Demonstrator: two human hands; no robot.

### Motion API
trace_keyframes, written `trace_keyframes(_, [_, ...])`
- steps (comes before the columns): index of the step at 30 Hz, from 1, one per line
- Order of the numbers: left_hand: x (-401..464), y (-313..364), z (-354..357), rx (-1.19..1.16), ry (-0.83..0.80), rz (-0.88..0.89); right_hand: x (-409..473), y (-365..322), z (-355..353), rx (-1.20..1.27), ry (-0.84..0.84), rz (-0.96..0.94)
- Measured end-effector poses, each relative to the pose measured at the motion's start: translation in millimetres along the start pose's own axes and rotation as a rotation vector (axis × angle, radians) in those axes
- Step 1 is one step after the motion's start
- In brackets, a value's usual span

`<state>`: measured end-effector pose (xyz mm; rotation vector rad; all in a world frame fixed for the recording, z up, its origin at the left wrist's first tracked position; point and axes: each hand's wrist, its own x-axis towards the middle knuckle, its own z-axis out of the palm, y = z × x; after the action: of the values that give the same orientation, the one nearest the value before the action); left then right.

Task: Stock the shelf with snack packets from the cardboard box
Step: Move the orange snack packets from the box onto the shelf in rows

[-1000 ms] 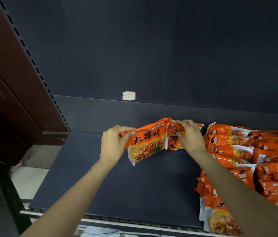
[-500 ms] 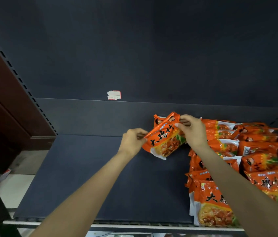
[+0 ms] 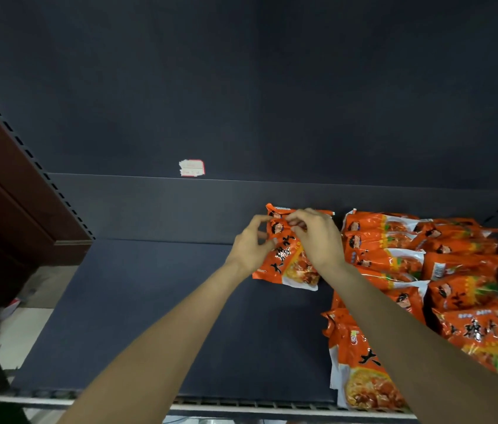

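Snack packet (image 3: pixel 287 261), bright orange with bold black characters down its front and a picture of food at its lower end, sits at the back of the dark shelf (image 3: pixel 149 316), its top edge up against the low back panel (image 3: pixel 137 206). Another orange packet (image 3: pixel 278 211) peeks out just behind its top edge. Both hands are on it. The left hand (image 3: pixel 249 250) has its fingers curled in, thumb and fingertips pinching the packet's upper left edge. The right hand (image 3: pixel 318 237) comes over the top right corner, fingers bent and closed on the crinkled upper seam; the two sets of fingertips nearly meet above the printed cartoon face. The packet's lower end rests on the shelf surface, tilted a little to the left.

Just to the right, touching or nearly so, the stocked packets (image 3: pixel 425 270) lie in overlapping rows that run from the back panel to the shelf's front rail (image 3: pixel 241 407), the same orange wrappers, some facing up, one showing a barcode. The right forearm crosses over the nearest of them.

To the left of the held packet the shelf is bare dark board all the way to the perforated upright (image 3: pixel 27 148), with a brown wooden cabinet (image 3: pixel 3 194) beyond it. A torn white price sticker (image 3: pixel 192 168) clings to the wall above the back panel.
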<state>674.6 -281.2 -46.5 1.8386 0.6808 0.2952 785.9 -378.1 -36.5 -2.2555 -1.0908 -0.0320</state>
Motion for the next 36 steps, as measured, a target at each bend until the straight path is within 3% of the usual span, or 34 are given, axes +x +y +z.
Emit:
trace_keyframes(6, [-9, 3, -4, 0.032, 0.046, -0.040, -5, -7, -1, -0.060, -0.059, 0.019])
trace_keyframes(11, [-34, 6, -32, 0.259, 0.198, 0.089, -21, -32, -4, 0.039, -0.001, 0.003])
trace_keyframes(15, [-78, 7, -68, 0.472, 0.344, 0.180, -38, -72, 5, 0.193, -0.052, 0.000])
trace_keyframes(20, [-153, -15, -136, 0.579, 0.499, 0.193, -63, -152, 27, 0.281, -0.123, -0.054])
trace_keyframes(25, [-244, -62, -230, 0.545, 0.634, 0.084, -113, -256, 68, 0.328, -0.205, -0.127])
trace_keyframes(36, [-431, -180, -432, 0.471, 0.666, -0.174, -231, -473, 198, 0.362, -0.373, -0.176])
